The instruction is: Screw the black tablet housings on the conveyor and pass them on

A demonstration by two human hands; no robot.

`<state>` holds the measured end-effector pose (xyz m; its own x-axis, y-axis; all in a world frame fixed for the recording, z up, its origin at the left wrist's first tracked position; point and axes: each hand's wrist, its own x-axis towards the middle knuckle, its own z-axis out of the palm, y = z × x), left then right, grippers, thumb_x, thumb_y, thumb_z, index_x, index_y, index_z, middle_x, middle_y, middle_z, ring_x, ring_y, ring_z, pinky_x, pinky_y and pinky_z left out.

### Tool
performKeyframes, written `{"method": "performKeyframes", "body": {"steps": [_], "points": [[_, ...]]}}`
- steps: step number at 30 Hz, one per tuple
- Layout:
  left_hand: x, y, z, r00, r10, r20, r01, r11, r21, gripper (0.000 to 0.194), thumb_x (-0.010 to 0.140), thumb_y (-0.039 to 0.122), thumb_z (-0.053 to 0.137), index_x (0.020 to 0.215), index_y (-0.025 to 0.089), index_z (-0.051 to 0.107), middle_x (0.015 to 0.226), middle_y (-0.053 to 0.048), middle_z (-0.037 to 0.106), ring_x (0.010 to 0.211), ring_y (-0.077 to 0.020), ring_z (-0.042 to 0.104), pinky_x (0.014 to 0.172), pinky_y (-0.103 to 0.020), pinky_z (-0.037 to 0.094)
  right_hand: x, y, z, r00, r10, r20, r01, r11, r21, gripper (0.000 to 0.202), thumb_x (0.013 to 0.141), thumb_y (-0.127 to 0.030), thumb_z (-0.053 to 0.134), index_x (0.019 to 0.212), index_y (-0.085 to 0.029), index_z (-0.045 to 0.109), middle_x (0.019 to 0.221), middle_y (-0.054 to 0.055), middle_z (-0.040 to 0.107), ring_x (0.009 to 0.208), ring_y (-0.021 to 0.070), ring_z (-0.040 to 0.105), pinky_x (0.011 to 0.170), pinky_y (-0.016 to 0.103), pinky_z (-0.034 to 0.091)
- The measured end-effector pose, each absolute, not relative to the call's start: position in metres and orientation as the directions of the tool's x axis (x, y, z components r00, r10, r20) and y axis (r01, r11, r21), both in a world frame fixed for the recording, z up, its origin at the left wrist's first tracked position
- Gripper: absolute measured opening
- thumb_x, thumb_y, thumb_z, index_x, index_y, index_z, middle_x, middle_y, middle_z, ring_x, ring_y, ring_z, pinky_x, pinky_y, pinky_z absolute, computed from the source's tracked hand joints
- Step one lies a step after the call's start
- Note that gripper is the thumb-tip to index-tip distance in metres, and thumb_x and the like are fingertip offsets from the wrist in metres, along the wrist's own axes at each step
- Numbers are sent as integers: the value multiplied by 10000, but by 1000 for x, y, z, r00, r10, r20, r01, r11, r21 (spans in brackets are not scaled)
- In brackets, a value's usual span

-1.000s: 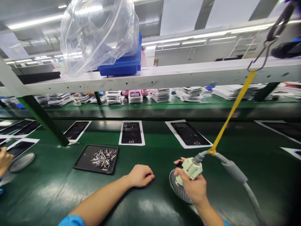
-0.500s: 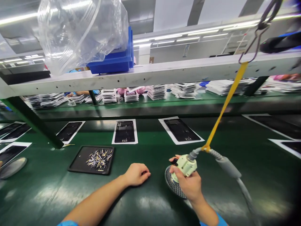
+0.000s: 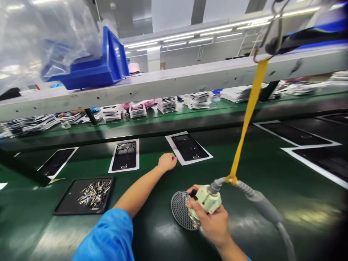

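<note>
My left hand (image 3: 167,162) is stretched forward over the green work surface (image 3: 152,203), beside the lower left edge of a black panel (image 3: 189,146) on a white sheet. Its fingers are curled, and whatever they may hold is hidden. My right hand (image 3: 213,221) grips a pale green device (image 3: 208,198) with a grey cable, tied to a yellow strap (image 3: 251,108). Next to that device is a round, grey perforated disc (image 3: 182,210), partly behind my right fingers. Another black panel (image 3: 124,156) on white lies to the left.
A black tray (image 3: 66,203) of small loose parts (image 3: 95,194) sits at left. More panels (image 3: 293,133) lie at right. A white shelf (image 3: 168,78) with a blue bin (image 3: 108,61) crosses above. Paper stacks (image 3: 195,99) stand behind.
My left hand has moved forward towards the black panel. The perforated disc has tilted and shows more of its face. The whole view has shifted right.
</note>
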<state>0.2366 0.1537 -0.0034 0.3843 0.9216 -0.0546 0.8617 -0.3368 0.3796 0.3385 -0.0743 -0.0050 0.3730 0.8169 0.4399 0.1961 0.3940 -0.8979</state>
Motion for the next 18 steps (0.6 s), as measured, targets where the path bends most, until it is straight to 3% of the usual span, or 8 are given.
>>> {"method": "performKeyframes", "body": {"steps": [9,18], "points": [[298,230,-16,142,980,-141,940,-89,330,393,956,316,519,1234,99,694,1269,-229,700,1182,-293,686,951,-323,541,339,-86,-22,270,859,434,324,344,-881,345,834,-390,742,1140,-236,702,996,72,800,917,250,781,836,330,652],[291,233,-26,14,991,-132,945,29,325,422,901,353,585,1242,127,688,1227,-229,712,1168,-317,694,926,-332,550,336,-84,-1,197,844,500,316,428,-847,229,879,-319,677,1092,-234,687,963,50,776,843,208,758,758,262,640]]}}
